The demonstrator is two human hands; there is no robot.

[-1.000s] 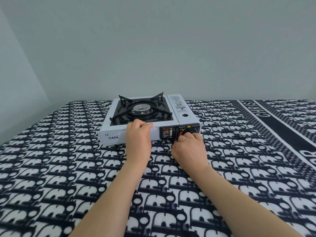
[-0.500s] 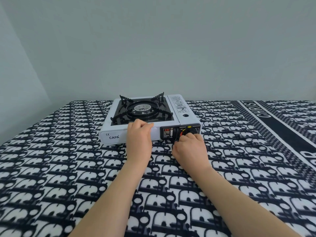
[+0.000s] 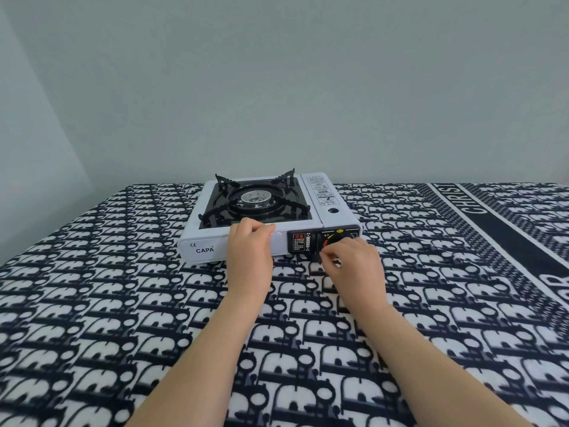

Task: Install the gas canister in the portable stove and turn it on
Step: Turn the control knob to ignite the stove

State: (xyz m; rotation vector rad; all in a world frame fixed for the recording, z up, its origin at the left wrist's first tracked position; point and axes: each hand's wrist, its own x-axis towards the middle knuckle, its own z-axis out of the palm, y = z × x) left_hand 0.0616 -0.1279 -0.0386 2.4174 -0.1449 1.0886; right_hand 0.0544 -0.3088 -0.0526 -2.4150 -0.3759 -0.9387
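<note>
Stove point(image 3: 264, 223) just beyond hands, right hand point(image 3: 354, 263) at knob point(image 3: 334, 240).

One stove point(image 3: 264, 217) is sitting on one patterned blanket point(image 3: 123, 318), showing one burner point(image 3: 256, 197) ringed by four pot-support prongs point(image 3: 222, 180), one knob point(image 3: 334, 238) at its front right, and two hands, left hand point(image 3: 249, 257) and right hand point(image 3: 354, 266), are resting at its front.
</note>
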